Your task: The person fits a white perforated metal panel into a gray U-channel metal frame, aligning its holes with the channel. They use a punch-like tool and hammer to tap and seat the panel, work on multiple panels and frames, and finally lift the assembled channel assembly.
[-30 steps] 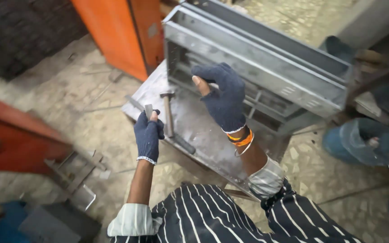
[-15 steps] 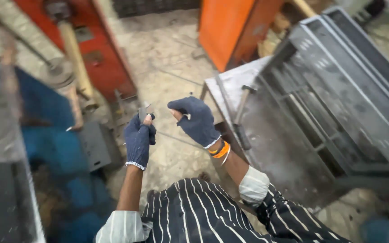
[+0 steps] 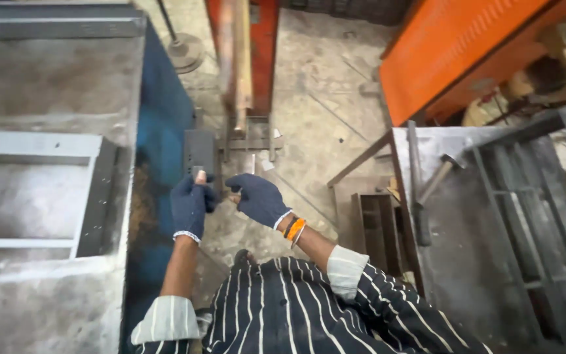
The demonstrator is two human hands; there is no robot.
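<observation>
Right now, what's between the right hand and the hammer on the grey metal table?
Head view: between right hand and hammer, bare concrete floor and an open metal box.

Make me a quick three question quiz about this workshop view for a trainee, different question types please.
1. True or false: both hands wear dark blue gloves.
2. Multiple choice: where does the hammer lie? A) on the floor B) on the grey metal table to the person's right C) in the left hand
3. Fill in: the right hand has an ______ band at the wrist.

Key: 1 true. 2 B. 3 orange; both hands meet in front of the chest around a small piece, too small to identify.
</observation>
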